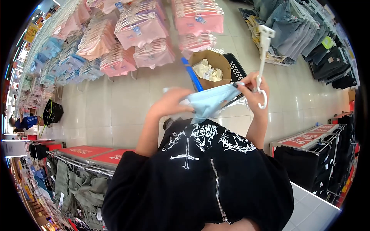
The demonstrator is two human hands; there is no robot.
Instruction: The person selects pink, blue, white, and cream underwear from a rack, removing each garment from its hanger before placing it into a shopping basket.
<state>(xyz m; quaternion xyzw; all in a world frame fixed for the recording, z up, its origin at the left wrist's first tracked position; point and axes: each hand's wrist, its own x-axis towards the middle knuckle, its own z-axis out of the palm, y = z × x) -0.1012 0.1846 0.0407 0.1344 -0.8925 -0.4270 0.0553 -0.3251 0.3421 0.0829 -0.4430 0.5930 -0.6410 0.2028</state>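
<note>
In front of my chest a light blue garment (210,101) is stretched between my hands. My left hand (171,103) is closed on its left end, slightly blurred. My right hand (255,92) pinches the garment's upper right corner and also grips a white plastic clip hanger (263,52). The hanger stands nearly upright, one clip end above the hand and its hook below the fingers. Just beyond the garment is an open cardboard box (221,61) with cream clothing (208,70) inside. The box sits by a black perforated basket (235,66) with a blue handle (192,74).
Pink garments (140,30) hang in rows ahead, with blue ones (71,57) farther left. Denim (293,30) hangs at the upper right. Racks with red signs (98,152) flank me. A person (27,122) is beside a black basket (52,112) at far left.
</note>
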